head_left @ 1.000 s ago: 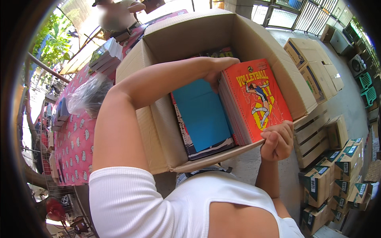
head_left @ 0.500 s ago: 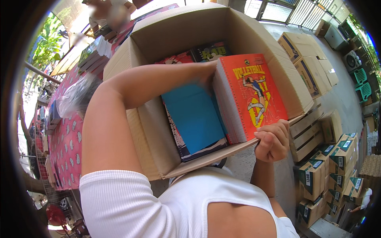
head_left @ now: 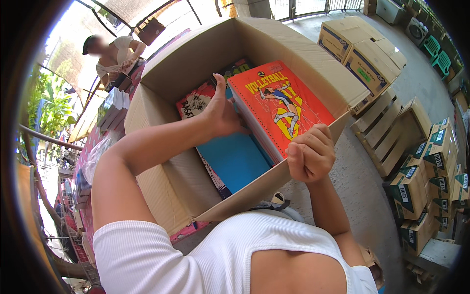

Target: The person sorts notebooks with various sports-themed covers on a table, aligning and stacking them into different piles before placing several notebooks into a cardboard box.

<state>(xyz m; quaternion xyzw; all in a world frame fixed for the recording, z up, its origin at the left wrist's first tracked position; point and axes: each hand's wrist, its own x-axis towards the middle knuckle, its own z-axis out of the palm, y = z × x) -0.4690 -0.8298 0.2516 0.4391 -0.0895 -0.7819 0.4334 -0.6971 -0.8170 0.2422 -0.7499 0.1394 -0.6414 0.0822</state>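
Note:
A large cardboard box stands in front of me, holding stacks of spiral notebooks. My left hand reaches inside, thumb stretched upward and palm against the spine side of a stack of orange notebooks, whose top cover shows a volleyball player. Some of its fingertips are hidden beside that stack. Below the hand lies a blue sheet or cover over another stack. Farther back are a red-covered notebook and a dark one. My right hand is closed around the box's near right rim.
On the left, a pink cloth-covered table bears a stack of books and a clear plastic bag. Another person is behind it. To the right are large cartons, a wooden pallet and stacked smaller cartons.
My left hand has drawn back from the far side of the orange stack, its thumb now raised. My right hand still grips the rim. The view has shifted, bringing the other person into sight.

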